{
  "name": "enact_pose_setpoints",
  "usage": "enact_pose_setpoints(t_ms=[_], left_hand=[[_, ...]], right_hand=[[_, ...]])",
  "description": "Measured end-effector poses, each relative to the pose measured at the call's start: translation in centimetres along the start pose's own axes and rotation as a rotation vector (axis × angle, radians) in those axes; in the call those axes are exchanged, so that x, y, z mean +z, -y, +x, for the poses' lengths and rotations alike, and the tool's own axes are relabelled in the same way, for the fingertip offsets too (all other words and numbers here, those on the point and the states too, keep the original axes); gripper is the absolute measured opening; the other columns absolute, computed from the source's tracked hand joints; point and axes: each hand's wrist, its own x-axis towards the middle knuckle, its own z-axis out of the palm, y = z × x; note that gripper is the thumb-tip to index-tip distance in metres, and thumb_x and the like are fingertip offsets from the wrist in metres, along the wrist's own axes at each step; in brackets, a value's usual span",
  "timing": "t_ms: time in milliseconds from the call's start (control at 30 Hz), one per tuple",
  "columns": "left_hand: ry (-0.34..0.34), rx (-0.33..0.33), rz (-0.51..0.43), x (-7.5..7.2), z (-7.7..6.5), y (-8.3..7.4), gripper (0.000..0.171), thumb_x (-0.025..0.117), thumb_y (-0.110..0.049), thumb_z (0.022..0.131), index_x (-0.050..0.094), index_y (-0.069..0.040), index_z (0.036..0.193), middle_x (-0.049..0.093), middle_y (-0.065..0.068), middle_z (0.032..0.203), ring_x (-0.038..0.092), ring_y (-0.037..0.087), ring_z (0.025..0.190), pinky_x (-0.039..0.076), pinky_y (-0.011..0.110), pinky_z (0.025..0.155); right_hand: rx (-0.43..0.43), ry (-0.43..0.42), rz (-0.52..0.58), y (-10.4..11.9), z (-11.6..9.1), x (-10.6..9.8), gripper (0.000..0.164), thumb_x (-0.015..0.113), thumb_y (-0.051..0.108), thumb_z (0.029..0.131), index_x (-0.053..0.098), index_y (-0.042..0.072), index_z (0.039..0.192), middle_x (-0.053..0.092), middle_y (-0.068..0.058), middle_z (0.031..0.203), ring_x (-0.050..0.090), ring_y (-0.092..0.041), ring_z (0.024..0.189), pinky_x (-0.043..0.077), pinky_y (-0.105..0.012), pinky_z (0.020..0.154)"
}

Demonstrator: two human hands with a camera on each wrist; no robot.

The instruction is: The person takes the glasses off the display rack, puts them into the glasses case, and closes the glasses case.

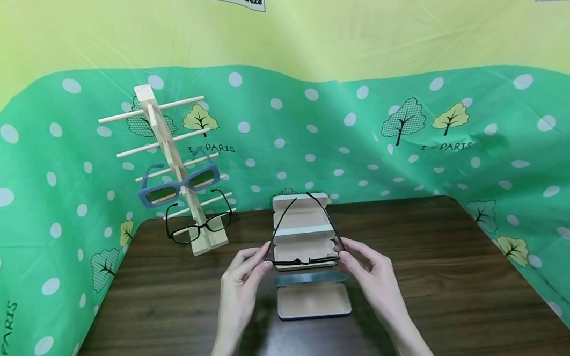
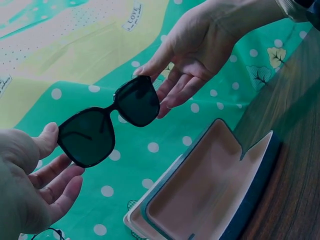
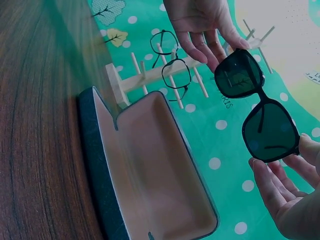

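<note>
A pair of black sunglasses (image 1: 296, 262) with dark lenses (image 2: 92, 137) is held level between both hands, its temples unfolded and pointing toward the back wall. My left hand (image 1: 242, 288) pinches the left end of the frame near the hinge with thumb and fingers. The right end is pinched the same way by my right hand (image 1: 374, 275). Below and nearer to me lies an opened dark teal glasses case (image 1: 313, 300) with a pale lining. The right wrist view shows the case's interior (image 3: 160, 165) with nothing in it, below the sunglasses.
Behind the sunglasses, opened white cases (image 1: 302, 218) stand in a line on the dark wooden table (image 1: 446, 298). At the back left, a wooden display rack (image 1: 167, 146) carries blue sunglasses (image 1: 182, 184) and black-framed eyeglasses (image 1: 200, 227). A green and yellow cloth (image 1: 312, 144) hangs behind.
</note>
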Motion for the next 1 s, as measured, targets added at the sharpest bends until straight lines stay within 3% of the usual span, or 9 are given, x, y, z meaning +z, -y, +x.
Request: enact_pose_setpoints(t_ms=[267, 433, 767, 1000], left_hand=[[0.015, 0.021, -0.004, -0.11, 0.20, 0.02, 0.035, 0.076, -0.014, 0.091, 0.076, -0.019, 0.125, 0.073, 0.002, 0.113, 0.058, 0.003, 0.087, 0.046, 0.017, 0.073], [0.032, 0.020, 0.008, -0.19, 0.18, 0.04, 0.033, 0.075, -0.014, 0.091, 0.077, -0.019, 0.123, 0.073, 0.002, 0.113, 0.054, 0.003, 0.081, 0.043, 0.018, 0.068], [0.053, -0.017, 0.022, -0.28, -0.03, -0.15, 0.031, 0.074, -0.015, 0.093, 0.078, -0.024, 0.122, 0.071, -0.003, 0.115, 0.054, 0.004, 0.080, 0.043, 0.019, 0.069], [0.067, -0.006, 0.027, -0.27, 0.01, -0.23, 0.029, 0.073, -0.014, 0.093, 0.078, -0.024, 0.120, 0.071, -0.003, 0.117, 0.052, 0.005, 0.079, 0.043, 0.020, 0.068]], right_hand=[[-0.003, 0.004, -0.010, 0.07, 0.12, 0.02, 0.036, 0.064, 0.006, 0.101, 0.061, -0.008, 0.134, 0.076, 0.010, 0.110, 0.076, -0.009, 0.100, 0.063, -0.033, 0.084], [-0.017, 0.010, -0.019, 0.07, 0.12, 0.09, 0.036, 0.063, 0.007, 0.102, 0.061, -0.009, 0.134, 0.076, 0.010, 0.110, 0.076, -0.009, 0.099, 0.063, -0.030, 0.082], [-0.027, 0.011, -0.006, -0.06, -0.03, 0.09, 0.036, 0.063, 0.005, 0.101, 0.060, -0.012, 0.133, 0.076, 0.009, 0.110, 0.076, -0.009, 0.098, 0.063, -0.031, 0.082], [-0.030, 0.002, 0.000, 0.01, -0.02, 0.07, 0.035, 0.063, 0.005, 0.101, 0.061, -0.010, 0.133, 0.077, 0.009, 0.110, 0.077, -0.010, 0.096, 0.063, -0.032, 0.082]])
